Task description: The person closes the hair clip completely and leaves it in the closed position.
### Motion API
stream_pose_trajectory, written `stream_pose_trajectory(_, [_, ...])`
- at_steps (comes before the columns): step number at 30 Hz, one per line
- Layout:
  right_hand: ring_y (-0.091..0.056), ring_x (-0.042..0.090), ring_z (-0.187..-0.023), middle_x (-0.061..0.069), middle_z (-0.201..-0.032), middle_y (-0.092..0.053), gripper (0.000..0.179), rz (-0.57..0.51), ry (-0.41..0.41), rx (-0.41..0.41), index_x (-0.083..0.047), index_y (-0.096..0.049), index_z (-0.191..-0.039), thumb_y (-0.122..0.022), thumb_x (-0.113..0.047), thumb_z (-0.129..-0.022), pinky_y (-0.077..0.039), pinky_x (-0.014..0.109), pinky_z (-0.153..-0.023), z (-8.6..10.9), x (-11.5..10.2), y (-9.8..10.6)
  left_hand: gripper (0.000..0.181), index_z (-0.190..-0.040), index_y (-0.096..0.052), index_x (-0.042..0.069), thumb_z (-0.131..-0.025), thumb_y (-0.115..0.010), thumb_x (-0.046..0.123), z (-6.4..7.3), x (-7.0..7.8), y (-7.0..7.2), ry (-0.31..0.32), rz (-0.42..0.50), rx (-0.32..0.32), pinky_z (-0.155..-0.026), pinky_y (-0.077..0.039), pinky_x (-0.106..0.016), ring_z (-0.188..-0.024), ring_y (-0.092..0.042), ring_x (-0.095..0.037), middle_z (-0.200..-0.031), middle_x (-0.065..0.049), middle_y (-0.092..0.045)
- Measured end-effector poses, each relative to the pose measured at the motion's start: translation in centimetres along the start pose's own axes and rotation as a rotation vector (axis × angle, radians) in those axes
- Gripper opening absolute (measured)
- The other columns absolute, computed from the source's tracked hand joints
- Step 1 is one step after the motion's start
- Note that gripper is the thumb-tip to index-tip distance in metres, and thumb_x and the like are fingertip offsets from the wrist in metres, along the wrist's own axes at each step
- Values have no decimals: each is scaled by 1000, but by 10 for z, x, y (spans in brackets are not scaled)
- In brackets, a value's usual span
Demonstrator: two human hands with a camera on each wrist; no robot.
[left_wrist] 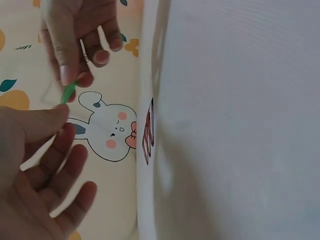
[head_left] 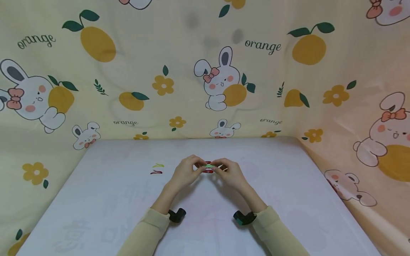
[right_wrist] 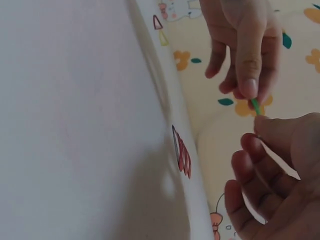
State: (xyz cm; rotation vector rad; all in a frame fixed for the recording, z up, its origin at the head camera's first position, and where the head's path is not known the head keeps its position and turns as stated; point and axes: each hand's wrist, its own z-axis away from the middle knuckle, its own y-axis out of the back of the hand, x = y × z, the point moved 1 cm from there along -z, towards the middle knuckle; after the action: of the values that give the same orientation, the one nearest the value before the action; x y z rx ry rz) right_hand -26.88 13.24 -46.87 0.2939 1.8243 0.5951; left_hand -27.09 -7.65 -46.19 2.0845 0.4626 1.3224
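Note:
Between my two hands a small green snap hair clip (head_left: 209, 166) is held up above the white table. My left hand (head_left: 187, 172) pinches one end of it between thumb and forefinger. The other end is pinched by the right hand (head_left: 231, 173), and its remaining fingers are loosely bent. In the left wrist view the green hair clip (left_wrist: 69, 93) shows as a short strip, its ends covered by fingertips. Below the hands lie several red hair clips (head_left: 208, 171), seen as slim pointed loops (right_wrist: 183, 156) in the right wrist view.
To the left on the white table (head_left: 205, 220) lie a yellow hair clip (head_left: 158, 165) and a dark red one (head_left: 156, 172). A patterned cloth (head_left: 179, 53) with rabbits and oranges hangs behind the table. Black cameras are strapped at both wrists.

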Motion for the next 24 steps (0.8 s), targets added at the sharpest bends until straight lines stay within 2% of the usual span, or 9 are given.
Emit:
stream_pose_trajectory(6, [-67,17,-85,5,-108,-76,18,32,-46,-54,-10,-77,-114,-75,-13,-97,-52,32,-73,-6,10,0,9,-103,-80,15,-94,-79,16,-5,-1,-4,68,-9,-43,-72,-53,-34,-89,-65,-16,-96,4,-70])
stream_pose_trajectory(16, [-62,15,-80,0,-96,-73,16,80,-136,-159,-11,-77,-109,-71,-4,-95,-50,30,-68,-8,16,-3,7,-99,-79,18,-92,-77,17,-6,-7,-12,200,-40,-131,-70,-49,-35,-82,-62,-13,-90,4,-70])
stream_pose_trajectory(20, [-61,15,-79,-1,-91,-72,16,96,-136,-177,-10,-77,-109,-71,-4,-95,-51,30,-67,-8,18,-4,6,-98,-78,18,-91,-78,17,-5,-8,-17,223,-44,-138,-69,-49,-36,-79,-63,-12,-87,6,-71])
stream_pose_trajectory(24, [-62,14,-79,-2,-87,-70,12,133,-115,-191,-13,-77,-105,-74,-7,-95,-52,31,-70,-8,19,-6,5,-95,-78,17,-90,-79,15,-4,-9,-19,226,-57,-136,-67,-48,-36,-77,-62,-11,-83,6,-71])
